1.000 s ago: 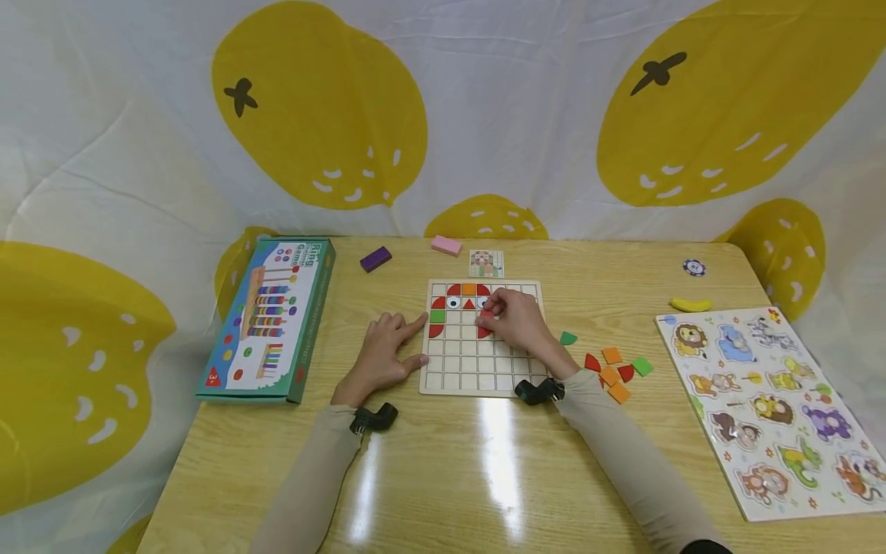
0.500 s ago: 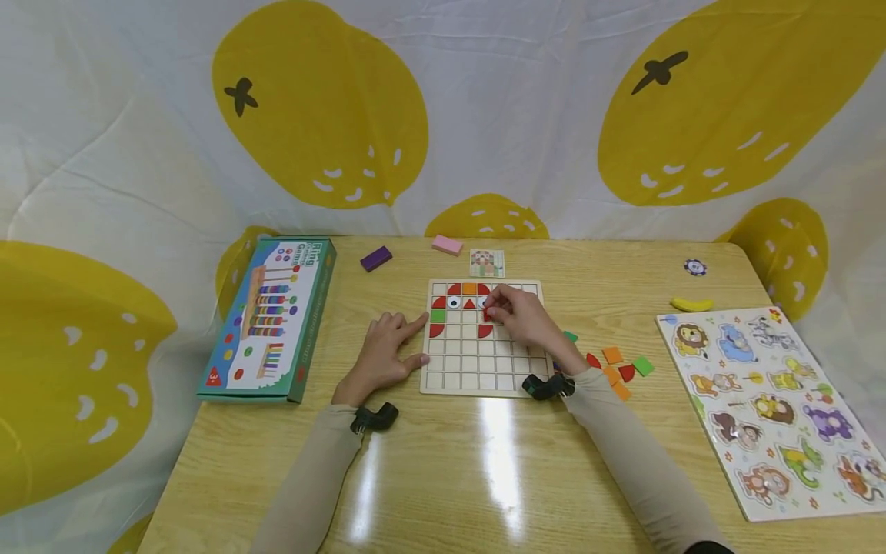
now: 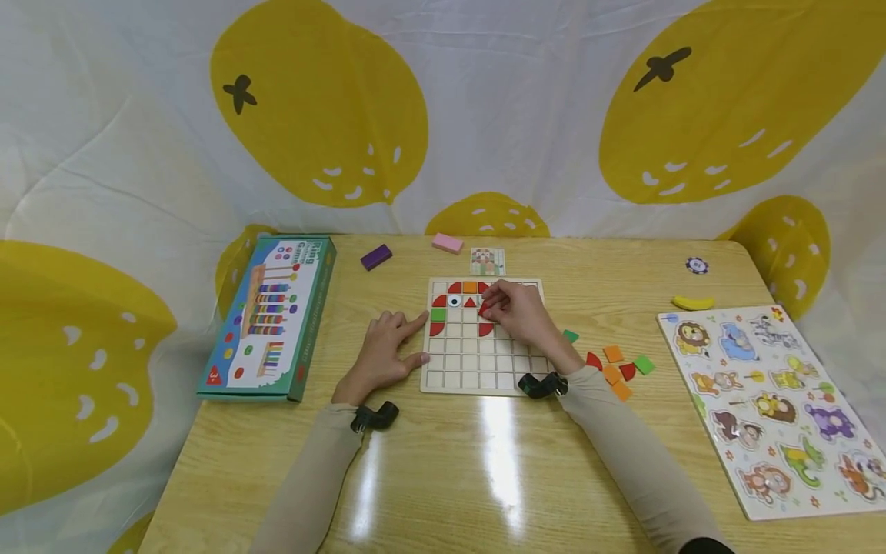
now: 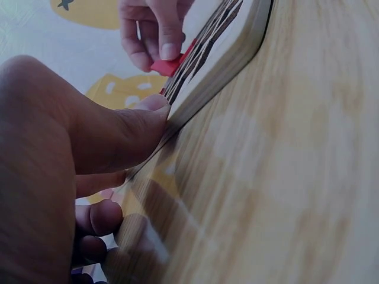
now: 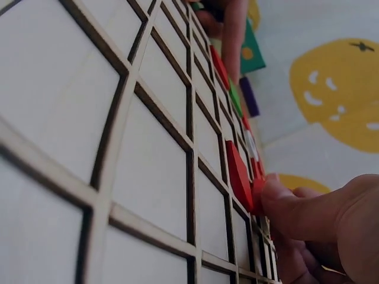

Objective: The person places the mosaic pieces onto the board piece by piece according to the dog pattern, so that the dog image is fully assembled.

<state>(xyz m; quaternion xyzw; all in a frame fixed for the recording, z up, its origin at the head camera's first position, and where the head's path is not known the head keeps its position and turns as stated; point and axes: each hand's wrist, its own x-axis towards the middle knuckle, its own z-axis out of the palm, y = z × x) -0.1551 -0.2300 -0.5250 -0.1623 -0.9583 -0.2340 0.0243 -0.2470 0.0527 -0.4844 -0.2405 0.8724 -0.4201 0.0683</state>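
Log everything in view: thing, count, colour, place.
Grid board: one, pale wood, central
Board tiles: several, mixed colours, upper board
Loose tiles: several, red/orange/green, right of board
Picture card: one, multicoloured, beyond board
Blocks: two, purple/pink, beyond board
Ring game box: one, green/white, left
Animal puzzle: one, multicoloured, right
Toy banana: one, yellow, behind puzzle
Poker chip: one, blue/white, back right
Table: one, brown wood, beneath
Fruit-print cloth: count unclear, white/yellow, background
Wrist cameras: two, black, wrists
Sleeves: two, beige, forearms
Left hand: one, bare, board edge
Right hand: one, bare, pinching red tile
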